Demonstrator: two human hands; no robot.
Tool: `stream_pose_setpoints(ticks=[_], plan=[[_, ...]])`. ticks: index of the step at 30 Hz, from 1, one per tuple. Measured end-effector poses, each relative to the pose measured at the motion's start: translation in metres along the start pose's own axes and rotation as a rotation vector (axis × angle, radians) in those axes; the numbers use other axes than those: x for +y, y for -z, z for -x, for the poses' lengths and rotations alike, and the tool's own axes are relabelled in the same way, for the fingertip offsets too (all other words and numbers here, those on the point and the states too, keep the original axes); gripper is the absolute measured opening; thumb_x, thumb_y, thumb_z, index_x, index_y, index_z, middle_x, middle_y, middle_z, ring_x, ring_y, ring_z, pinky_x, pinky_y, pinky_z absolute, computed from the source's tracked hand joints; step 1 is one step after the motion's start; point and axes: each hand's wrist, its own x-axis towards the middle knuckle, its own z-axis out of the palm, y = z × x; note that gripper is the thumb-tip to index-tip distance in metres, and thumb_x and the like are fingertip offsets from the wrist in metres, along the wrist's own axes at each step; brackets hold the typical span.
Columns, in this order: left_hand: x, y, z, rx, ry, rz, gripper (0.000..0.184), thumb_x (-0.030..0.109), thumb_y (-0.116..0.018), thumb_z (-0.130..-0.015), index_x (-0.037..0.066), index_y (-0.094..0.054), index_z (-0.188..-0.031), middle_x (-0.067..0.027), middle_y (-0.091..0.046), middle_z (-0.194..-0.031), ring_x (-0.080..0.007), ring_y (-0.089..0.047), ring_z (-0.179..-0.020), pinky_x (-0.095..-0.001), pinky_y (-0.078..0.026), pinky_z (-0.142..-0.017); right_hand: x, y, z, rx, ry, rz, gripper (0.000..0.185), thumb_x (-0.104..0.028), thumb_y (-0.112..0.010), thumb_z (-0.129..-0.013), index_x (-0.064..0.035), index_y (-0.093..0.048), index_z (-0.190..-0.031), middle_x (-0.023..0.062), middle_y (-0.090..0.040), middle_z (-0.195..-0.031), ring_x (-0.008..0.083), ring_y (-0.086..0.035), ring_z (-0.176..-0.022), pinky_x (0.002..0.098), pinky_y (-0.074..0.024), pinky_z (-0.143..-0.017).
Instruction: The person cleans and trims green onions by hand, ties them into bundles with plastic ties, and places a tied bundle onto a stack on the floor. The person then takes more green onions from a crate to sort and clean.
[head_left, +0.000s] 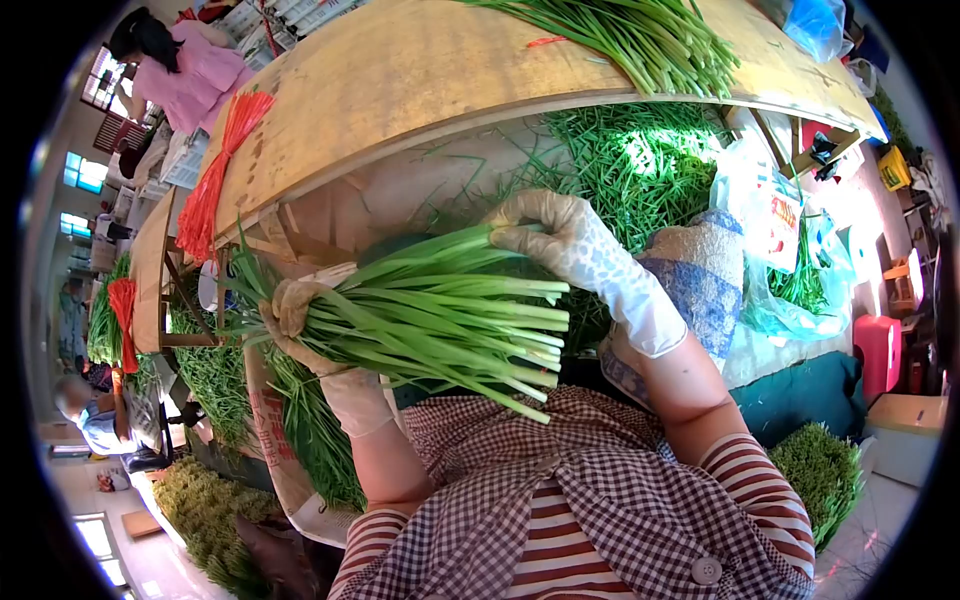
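A thick bunch of garlic chives [450,315] lies sideways in front of my body, pale cut ends to the right and leafy tips to the left. My gloved left hand [292,308] is wrapped round the leafy part. At the upper edge of the bunch, my gloved right hand [550,235] is closed in a pinch on a stalk, its fingertips against the greens. Both gloves are whitish and stained, the right one with a patterned cuff. Above my hands, another pile of chives [640,45] rests on the wooden table [400,75].
Red plastic ties [228,165] hang over the table's left edge. Loose cut greens [640,165] lie heaped below the table. A plastic bag [790,250] with greens stands at the right, near a pink container [877,355]. Another person in a pink top [190,75] is at the upper left.
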Motion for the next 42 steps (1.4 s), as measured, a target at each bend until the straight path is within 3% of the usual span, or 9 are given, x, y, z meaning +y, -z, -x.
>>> stream_pose_setpoints(ticks=[9,13,14,15,17,19,23,35,42], plan=[[0.023,0.002,0.001,0.013,0.029,-0.123,0.027,0.015,-0.053,-0.091,0.017,-0.040,-0.068,0.0058,-0.044,-0.063,-0.0081,-0.050,-0.064,-0.0374,-0.040,-0.093,0.020,0.018,0.005,0.058,-0.129,-0.438,0.028,-0.024,-0.065,-0.088,-0.0032,-0.065,-0.108,0.0069,-0.067,-0.100,0.0151,-0.059,-0.095,0.0288,-0.0441,-0.090],[0.034,0.012,0.003,0.125,-0.210,-0.425,0.025,0.012,-0.053,-0.091,0.016,-0.043,-0.068,0.0054,-0.047,-0.063,-0.0100,-0.050,-0.068,-0.0358,-0.042,-0.090,0.024,0.064,-0.007,0.581,-0.144,-0.510,0.018,-0.028,-0.066,-0.087,-0.0110,-0.069,-0.090,0.0056,-0.068,-0.086,0.0168,-0.061,-0.083,0.0329,-0.0467,-0.087],[0.044,0.019,0.002,0.207,-0.383,-0.656,0.026,0.012,-0.053,-0.091,0.015,-0.044,-0.068,0.0052,-0.047,-0.063,-0.0104,-0.051,-0.068,-0.0342,-0.042,-0.088,0.065,0.092,-0.013,0.730,0.140,-0.245,0.014,-0.022,-0.069,-0.084,-0.0125,-0.070,-0.094,0.0058,-0.070,-0.090,0.0178,-0.064,-0.083,0.0308,-0.0482,-0.085],[0.047,0.021,0.003,0.122,-0.272,-0.395,0.023,0.012,-0.053,-0.091,0.014,-0.045,-0.070,0.0044,-0.048,-0.066,-0.0103,-0.051,-0.071,-0.0325,-0.042,-0.087,0.048,0.100,-0.011,0.926,-0.211,0.535,0.020,-0.021,-0.072,-0.082,-0.0129,-0.070,-0.099,0.0080,-0.071,-0.096,0.0177,-0.065,-0.087,0.0297,-0.0498,-0.084],[0.053,0.024,0.005,0.054,-0.022,0.150,0.019,0.013,-0.053,-0.092,0.012,-0.048,-0.073,0.0029,-0.050,-0.071,-0.0101,-0.052,-0.075,-0.0291,-0.043,-0.084,0.046,0.086,-0.005,0.803,0.022,0.812,0.026,-0.019,-0.075,-0.079,-0.0134,-0.070,-0.103,0.0100,-0.071,-0.099,0.0180,-0.066,-0.089,0.0289,-0.0507,-0.082],[0.051,0.036,0.008,0.110,-0.275,-0.510,0.017,0.017,-0.049,-0.094,0.011,-0.049,-0.079,0.0009,-0.051,-0.079,-0.0099,-0.051,-0.079,-0.0295,-0.043,-0.084,0.041,0.057,-0.013,0.302,-0.100,-0.185,0.027,-0.011,-0.077,-0.075,-0.0068,-0.071,-0.101,0.0075,-0.071,-0.099,0.0147,-0.065,-0.091,0.0264,-0.0503,-0.087],[0.045,0.041,0.006,0.161,-0.320,-0.641,0.017,0.020,-0.050,-0.094,0.010,-0.051,-0.079,0.0012,-0.054,-0.078,-0.0080,-0.053,-0.077,-0.0284,-0.045,-0.081,0.000,0.012,0.002,-0.039,0.034,-0.227,0.028,-0.007,-0.073,-0.079,-0.0014,-0.069,-0.106,0.0083,-0.071,-0.100,0.0107,-0.063,-0.091,0.0242,-0.0507,-0.084],[-0.019,0.008,-0.003,0.122,0.032,0.077,0.031,0.008,-0.061,-0.082,0.018,-0.042,-0.060,0.0092,-0.044,-0.051,-0.0039,-0.047,-0.051,-0.0188,-0.043,-0.059,0.002,-0.018,0.006,0.087,-0.029,-0.448,0.019,-0.015,-0.069,-0.087,0.0015,-0.071,-0.097,0.0061,-0.071,-0.083,0.0078,-0.063,-0.073,0.0236,-0.0522,-0.067],[-0.001,0.016,-0.006,0.005,-0.009,-0.197,0.022,0.018,-0.056,-0.089,0.019,-0.044,-0.071,0.0104,-0.042,-0.063,-0.0038,-0.047,-0.067,-0.0328,-0.039,-0.088,0.024,-0.019,0.004,0.096,0.091,-0.229,0.013,-0.012,-0.056,-0.094,-0.0020,-0.065,-0.094,0.0047,-0.065,-0.085,0.0127,-0.062,-0.078,0.0269,-0.0506,-0.069]])
